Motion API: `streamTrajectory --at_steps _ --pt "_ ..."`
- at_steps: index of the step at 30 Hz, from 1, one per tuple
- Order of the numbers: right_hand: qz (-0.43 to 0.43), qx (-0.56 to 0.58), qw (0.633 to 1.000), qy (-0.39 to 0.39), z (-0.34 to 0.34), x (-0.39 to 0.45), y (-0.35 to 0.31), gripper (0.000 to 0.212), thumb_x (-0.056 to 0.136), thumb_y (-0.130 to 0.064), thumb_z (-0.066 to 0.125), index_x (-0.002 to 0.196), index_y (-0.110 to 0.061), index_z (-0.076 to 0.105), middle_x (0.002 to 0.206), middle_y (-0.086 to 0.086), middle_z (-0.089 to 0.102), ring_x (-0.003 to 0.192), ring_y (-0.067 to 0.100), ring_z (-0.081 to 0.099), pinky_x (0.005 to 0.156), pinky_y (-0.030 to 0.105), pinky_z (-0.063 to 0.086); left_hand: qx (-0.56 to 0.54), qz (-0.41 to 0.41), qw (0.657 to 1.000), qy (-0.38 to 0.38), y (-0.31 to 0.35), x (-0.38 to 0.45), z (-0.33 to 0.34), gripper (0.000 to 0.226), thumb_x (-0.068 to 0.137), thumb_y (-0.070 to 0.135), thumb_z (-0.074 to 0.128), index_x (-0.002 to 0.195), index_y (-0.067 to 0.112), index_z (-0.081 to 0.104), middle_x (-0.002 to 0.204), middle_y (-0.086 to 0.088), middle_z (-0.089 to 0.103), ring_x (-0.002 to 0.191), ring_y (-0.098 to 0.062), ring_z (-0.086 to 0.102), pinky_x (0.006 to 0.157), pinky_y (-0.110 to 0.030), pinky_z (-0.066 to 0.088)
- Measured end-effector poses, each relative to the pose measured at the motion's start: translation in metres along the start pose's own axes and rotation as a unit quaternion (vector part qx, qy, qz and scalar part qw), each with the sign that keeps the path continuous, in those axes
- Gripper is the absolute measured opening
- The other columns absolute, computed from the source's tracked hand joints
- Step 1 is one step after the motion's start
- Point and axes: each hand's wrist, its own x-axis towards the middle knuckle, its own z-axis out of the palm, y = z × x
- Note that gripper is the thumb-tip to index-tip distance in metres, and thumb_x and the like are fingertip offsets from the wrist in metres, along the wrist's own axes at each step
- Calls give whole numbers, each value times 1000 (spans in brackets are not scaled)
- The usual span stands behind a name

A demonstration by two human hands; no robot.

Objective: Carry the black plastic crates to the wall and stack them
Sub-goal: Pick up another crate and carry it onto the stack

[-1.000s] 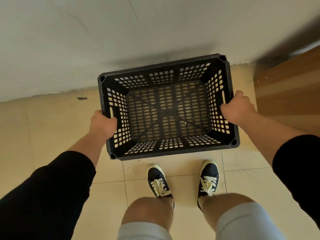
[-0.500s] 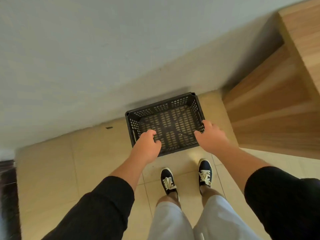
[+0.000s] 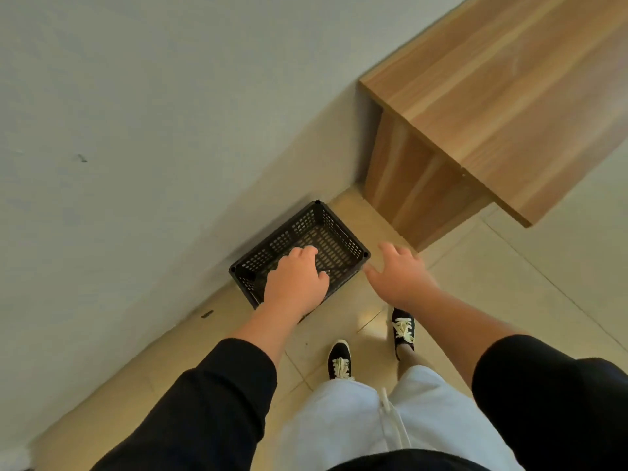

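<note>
One black plastic crate (image 3: 326,232) with perforated walls sits upright on the tiled floor, its long side against the pale wall (image 3: 142,137). My left hand (image 3: 295,280) hovers in the air above the crate's near half, fingers loosely curled, holding nothing. My right hand (image 3: 399,275) is spread with straight fingers, just right of the crate's near right corner and apart from it. No other crate is in view.
A wooden desk (image 3: 503,96) stands against the wall right of the crate, its side panel (image 3: 414,195) close to the crate's far end. My two feet in dark shoes (image 3: 402,326) stand on the beige tiles (image 3: 530,294) just behind the crate.
A second ago both hands gripped the crate's side handles. The crate now rests on the floor by the wall, both hands have let go and lifted away, and my view has risen and turned.
</note>
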Motion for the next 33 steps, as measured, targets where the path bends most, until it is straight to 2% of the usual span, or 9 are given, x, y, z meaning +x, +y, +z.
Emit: streamTrajectory --at_steps 5,10,16,22,28,33 --pt "51 26 996 63 -18 -66 42 68 103 -54 47 161 -23 30 164 10 37 148 40 35 115 57 39 53 90 994 -16 59 -27 -3 55 102 42 51 152 22 42 148 -4 50 129 -27 51 99 -50 50" --pt "121 74 983 116 -36 -125 112 70 102 -54 48 162 -24 29 164 8 38 147 39 36 116 56 39 117 189 974 -36 144 -58 11 55 103 43 50 152 21 43 149 -3 50 129 -26 51 98 -46 46" --pt "197 117 958 171 -43 -210 224 62 104 -50 45 160 -25 31 161 5 40 142 35 41 109 52 44 206 305 929 -41 266 -107 51 56 103 44 49 152 20 42 148 -4 51 130 -26 52 99 -46 47" --pt "273 159 926 209 -31 -314 361 63 104 -50 46 160 -26 31 160 3 41 143 33 40 108 50 42 285 390 874 -55 407 -185 132 57 102 43 47 153 19 42 148 -4 51 130 -27 51 98 -47 45" --pt "367 214 874 237 -14 -408 486 61 103 -51 48 156 -24 36 156 7 45 139 33 42 106 50 42 319 471 818 -85 529 -271 215 62 101 45 49 157 21 38 155 -3 47 138 -28 46 104 -49 43" --pt "417 253 837 247 -5 -450 563 63 103 -51 48 157 -23 35 157 7 43 140 33 41 106 49 42 328 517 785 -94 607 -306 261 58 101 43 49 155 21 41 151 -2 50 135 -27 49 101 -49 44"
